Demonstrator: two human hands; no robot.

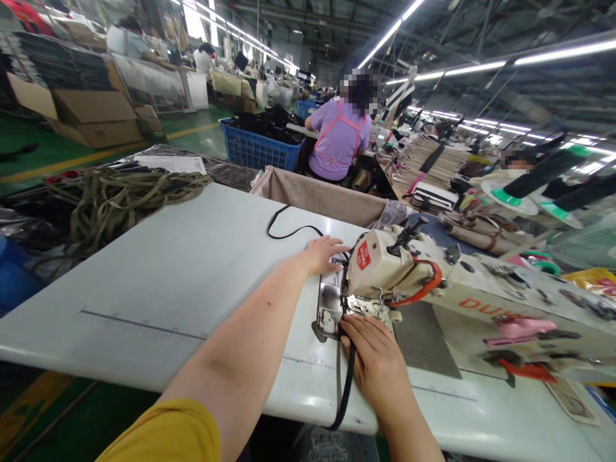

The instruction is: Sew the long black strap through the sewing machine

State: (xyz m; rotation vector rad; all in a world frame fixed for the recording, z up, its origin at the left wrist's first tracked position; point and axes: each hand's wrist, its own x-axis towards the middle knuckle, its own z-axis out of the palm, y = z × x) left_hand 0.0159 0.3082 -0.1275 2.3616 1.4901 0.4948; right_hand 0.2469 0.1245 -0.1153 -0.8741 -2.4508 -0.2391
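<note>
A narrow black strap (348, 388) runs over the front edge of the white sewing table, passes under my right hand and leads to the needle area of the sewing machine (385, 256). My right hand (378, 359) grips the strap just in front of the presser foot, fingers bent over it. Behind the needle, my left hand (323, 255) reaches in beside the machine head, its fingers stretched out and apart near the strap. The strap's far end (293, 232) curls loosely on the tabletop beyond it. Parts of the strap are hidden by my hands and the machine head.
Tangled olive straps (125, 199) lie at the table's left end. A fabric-lined bin (327, 192) borders the far side, with a blue crate (264, 146) behind it. A person (339, 138) in a purple top sits ahead. Thread cones (543, 173) stand at right.
</note>
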